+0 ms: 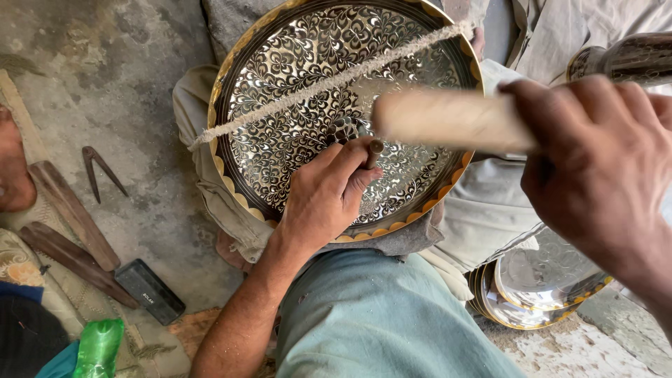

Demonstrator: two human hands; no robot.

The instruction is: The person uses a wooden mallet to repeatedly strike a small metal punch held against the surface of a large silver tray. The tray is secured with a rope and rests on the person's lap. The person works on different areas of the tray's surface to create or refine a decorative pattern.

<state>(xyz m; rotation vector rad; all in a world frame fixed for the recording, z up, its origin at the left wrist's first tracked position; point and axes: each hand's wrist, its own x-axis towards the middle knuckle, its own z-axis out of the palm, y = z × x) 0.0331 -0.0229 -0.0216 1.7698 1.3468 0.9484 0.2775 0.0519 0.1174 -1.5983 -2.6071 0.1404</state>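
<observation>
A large round metal plate point(294, 77) with dense engraved flower patterns and a gold scalloped rim rests on my lap over a grey cloth. A frayed cord point(315, 87) runs taut across its face. My left hand point(325, 196) grips a thin metal chisel point(373, 150), its tip set on the plate near the centre. My right hand point(595, 161) is raised to the right and holds a pale wooden mallet point(448, 119), blurred, above the plate.
Several more engraved plates point(539, 287) are stacked low on the right. On the concrete floor to the left lie a metal compass point(98, 168), two dark wooden sticks point(70, 231), a black block point(149, 290) and a green plastic bottle point(98, 346).
</observation>
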